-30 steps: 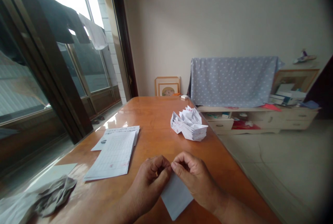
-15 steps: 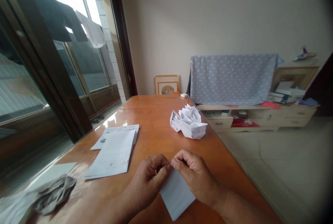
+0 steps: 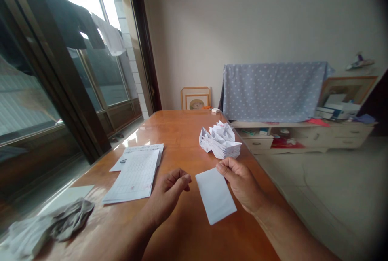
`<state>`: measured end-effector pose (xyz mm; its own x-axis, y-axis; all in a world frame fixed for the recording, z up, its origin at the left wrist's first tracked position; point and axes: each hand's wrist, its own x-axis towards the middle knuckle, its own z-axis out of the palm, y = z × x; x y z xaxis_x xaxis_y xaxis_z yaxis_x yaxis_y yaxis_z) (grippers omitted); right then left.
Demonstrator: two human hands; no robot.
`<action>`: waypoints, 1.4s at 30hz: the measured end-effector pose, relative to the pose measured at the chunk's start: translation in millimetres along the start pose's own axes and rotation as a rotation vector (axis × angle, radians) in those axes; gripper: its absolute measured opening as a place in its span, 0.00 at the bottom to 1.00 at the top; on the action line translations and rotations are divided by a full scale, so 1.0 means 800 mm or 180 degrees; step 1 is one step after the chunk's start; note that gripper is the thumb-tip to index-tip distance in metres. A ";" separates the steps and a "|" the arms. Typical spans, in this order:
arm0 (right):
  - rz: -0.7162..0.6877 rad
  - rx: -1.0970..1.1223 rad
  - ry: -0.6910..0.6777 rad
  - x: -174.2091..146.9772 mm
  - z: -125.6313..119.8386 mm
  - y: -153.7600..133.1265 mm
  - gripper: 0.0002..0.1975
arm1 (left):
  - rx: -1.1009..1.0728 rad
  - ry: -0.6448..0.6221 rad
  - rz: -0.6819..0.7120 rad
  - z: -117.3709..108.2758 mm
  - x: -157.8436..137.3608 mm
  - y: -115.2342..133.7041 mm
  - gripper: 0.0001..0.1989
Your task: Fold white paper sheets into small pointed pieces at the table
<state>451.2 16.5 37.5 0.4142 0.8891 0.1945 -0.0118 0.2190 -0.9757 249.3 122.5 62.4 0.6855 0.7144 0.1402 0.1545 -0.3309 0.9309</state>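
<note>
My right hand [image 3: 239, 180] pinches the upper right corner of a folded rectangle of white paper [image 3: 214, 198], held tilted above the table. To the left of the paper, apart from it, my left hand [image 3: 172, 190] has its fingers curled in and thumb pressed against them, with nothing showing in it. Just beyond my right hand sits a cluster of folded white paper pieces [image 3: 221, 143], nested together with pointed tips. A stack of lined, written paper sheets [image 3: 133, 178] lies to the left of my left hand.
The glossy wooden table [image 3: 176, 139] runs away from me. A crumpled grey cloth [image 3: 72, 218] lies at its left edge, and a small white box [image 3: 215, 110] at its far end. Beyond stands a low cabinet [image 3: 315, 137] with a dotted blue cloth [image 3: 273, 93] above it.
My left hand has let go of the paper and moved slightly left. My right hand has carried the paper away to the right and forward.
</note>
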 end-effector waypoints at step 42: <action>0.0269 -0.1482 -0.0693 -0.010 0.005 0.025 0.18 | -0.0733 0.0433 -0.0599 0.003 0.010 -0.034 0.13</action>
<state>443.9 15.5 16.9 0.2299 0.9698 0.0814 0.3896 -0.0151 -0.9209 252.8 135.8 37.4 0.5565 0.8308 -0.0123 0.0938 -0.0482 0.9944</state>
